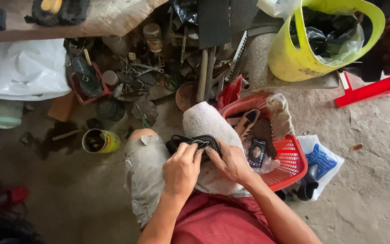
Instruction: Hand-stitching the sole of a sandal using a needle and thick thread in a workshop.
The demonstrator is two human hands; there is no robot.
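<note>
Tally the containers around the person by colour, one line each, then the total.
Red: 2, the mesh basket beside the right hand and the small tub at the tool heap.
Yellow-green: 1, the big bucket lined with a plastic bag.
Yellow: 1, the open tin can on the floor.
Total: 4.

Both hands — left hand (181,169), right hand (232,163) — grip a black sandal (194,142) over a white cloth (204,119).
</note>
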